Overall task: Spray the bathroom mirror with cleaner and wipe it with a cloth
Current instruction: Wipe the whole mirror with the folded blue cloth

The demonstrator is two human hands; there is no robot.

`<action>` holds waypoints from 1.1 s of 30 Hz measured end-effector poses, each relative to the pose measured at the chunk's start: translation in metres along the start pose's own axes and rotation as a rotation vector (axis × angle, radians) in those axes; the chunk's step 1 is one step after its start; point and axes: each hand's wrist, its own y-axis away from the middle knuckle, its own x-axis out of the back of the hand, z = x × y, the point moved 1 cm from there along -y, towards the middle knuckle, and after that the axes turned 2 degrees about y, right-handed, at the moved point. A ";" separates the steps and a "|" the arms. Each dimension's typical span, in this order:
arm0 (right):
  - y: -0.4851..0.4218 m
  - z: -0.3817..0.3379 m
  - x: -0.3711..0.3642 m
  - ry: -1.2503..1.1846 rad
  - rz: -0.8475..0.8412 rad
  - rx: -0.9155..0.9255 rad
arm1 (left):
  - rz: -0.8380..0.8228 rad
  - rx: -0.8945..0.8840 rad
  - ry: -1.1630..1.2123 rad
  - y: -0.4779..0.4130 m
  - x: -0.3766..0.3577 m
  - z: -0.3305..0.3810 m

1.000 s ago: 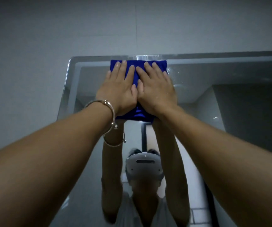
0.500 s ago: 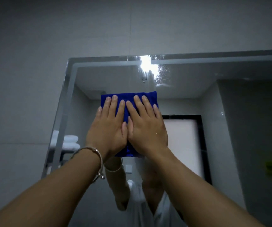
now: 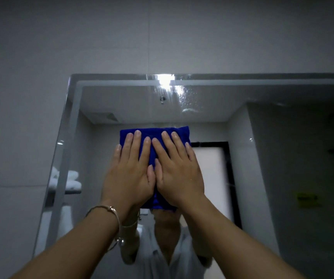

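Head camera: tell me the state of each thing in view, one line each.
Mirror: wet, droplets near top edge.
Blue cloth: folded, flat against the mirror.
Left hand: open, pressing the cloth.
Right hand: open, pressing the cloth.
Bracelet: worn on left wrist.

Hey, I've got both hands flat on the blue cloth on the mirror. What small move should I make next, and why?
Probably slide the blue cloth up and slightly right. The left hand and right hand press it flat on the mirror, and spray droplets show on the glass above it, near the top edge.
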 end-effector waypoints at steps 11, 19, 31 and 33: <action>0.006 0.050 0.019 0.065 -0.068 0.108 | -0.061 0.032 -0.119 -0.011 -0.001 0.048; 0.021 0.101 0.032 0.047 0.009 0.126 | -0.015 -0.074 -0.052 -0.024 -0.009 0.092; -0.136 0.145 0.053 0.050 0.087 0.075 | -0.005 -0.076 -0.024 -0.189 0.012 0.063; -0.152 0.146 0.056 0.047 0.107 0.048 | -0.002 -0.100 -0.010 -0.209 0.017 0.059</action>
